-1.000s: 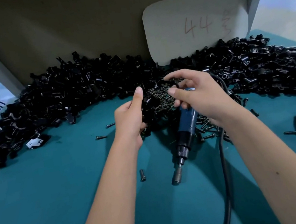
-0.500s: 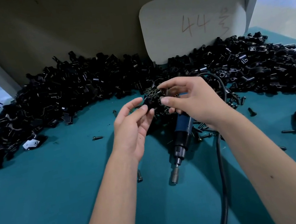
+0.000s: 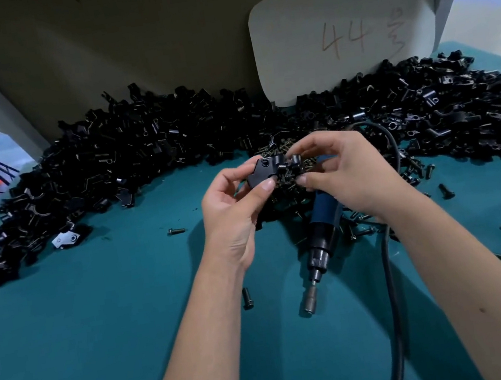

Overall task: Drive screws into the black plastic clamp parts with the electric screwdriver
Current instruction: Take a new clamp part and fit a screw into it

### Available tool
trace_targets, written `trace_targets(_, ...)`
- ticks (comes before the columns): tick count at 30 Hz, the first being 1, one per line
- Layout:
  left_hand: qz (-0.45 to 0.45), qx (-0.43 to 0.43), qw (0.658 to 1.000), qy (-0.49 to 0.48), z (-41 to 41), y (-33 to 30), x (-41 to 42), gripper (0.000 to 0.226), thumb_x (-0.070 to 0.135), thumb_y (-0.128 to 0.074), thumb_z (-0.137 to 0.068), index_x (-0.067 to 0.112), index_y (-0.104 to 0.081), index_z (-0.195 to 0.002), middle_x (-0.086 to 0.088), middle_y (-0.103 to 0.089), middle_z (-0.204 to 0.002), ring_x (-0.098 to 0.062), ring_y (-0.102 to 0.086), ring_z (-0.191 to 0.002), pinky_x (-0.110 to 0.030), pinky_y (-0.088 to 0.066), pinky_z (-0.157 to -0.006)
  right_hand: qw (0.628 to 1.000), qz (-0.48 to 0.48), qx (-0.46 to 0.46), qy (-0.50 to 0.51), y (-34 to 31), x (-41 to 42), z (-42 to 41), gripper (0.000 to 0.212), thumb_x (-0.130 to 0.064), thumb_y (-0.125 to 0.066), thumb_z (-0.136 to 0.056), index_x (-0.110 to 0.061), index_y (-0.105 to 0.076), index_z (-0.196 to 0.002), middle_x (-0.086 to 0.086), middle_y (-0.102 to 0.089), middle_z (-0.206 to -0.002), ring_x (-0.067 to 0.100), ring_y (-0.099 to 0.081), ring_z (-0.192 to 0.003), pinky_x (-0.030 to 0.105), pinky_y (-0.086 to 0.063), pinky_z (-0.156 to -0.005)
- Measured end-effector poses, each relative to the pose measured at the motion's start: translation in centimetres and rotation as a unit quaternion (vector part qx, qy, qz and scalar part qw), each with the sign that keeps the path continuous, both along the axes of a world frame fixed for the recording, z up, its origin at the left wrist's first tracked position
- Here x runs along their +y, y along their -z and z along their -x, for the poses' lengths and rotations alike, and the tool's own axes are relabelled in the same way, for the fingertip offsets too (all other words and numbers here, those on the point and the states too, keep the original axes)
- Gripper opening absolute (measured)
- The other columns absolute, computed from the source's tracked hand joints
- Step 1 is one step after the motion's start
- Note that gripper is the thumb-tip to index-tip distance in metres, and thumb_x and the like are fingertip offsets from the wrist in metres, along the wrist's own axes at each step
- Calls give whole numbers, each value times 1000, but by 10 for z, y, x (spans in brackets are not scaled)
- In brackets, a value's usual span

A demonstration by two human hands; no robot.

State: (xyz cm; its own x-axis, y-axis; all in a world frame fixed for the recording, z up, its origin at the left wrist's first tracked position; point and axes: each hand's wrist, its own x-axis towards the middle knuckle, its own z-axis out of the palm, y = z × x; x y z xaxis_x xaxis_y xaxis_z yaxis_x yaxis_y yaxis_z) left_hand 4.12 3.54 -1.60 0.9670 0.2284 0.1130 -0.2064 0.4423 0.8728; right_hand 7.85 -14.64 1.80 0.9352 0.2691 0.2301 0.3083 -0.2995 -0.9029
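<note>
Black clamp part (image 3: pixel 262 172) you are pinching in your left hand (image 3: pixel 234 205); your right hand (image 3: pixel 345 172) pinching a screw (image 3: pixel 293 163) beside it, gripping the blue screwdriver (image 3: pixel 321 234) underneath.

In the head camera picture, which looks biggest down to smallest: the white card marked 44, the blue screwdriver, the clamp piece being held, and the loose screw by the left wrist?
Largest to smallest:
1. white card
2. electric screwdriver
3. clamp part, pinched by the left hand
4. loose screw

Handwritten "44", perhaps "号", on white card (image 3: pixel 342 32)
</note>
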Motion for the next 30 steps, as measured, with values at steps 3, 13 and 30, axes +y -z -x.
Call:
trace_targets(3,27,18,999,8,1,0,2,26,-13,-71,-84,5,-67,-103,-6,-78,-103,-20,-75,-96,-22,-58,-80,996,84,-13,20,-1,3,1,36,-7,-83,-86,-34,-75,-108,-9,-71,-104,31,-73,-79,41,-63,-83)
trace_targets(13,72,39,995,63,-1,2,-1,35,-15,-49,-95,-1,-70,-119,-3,-74,-86,-17,-75,-86,-24,-58,-85,981,179,38,64,-18,-7,1,34,-19,-89,-83,-34,-75,-110,-7,-71,-94,8,-71,-55,7,-47,-49)
trace_targets(30,-229,-84,968,-52,0,5,-11,40,-8,-83,-79,8,-77,-115,-17,-72,-113,-39,-70,-100,-39,-61,-88,980,-110,135,99,-12,21,16,34,-35,-76,-95,-9,-64,-76,10,-69,-58,14,-54,-40,21,-35,-35)
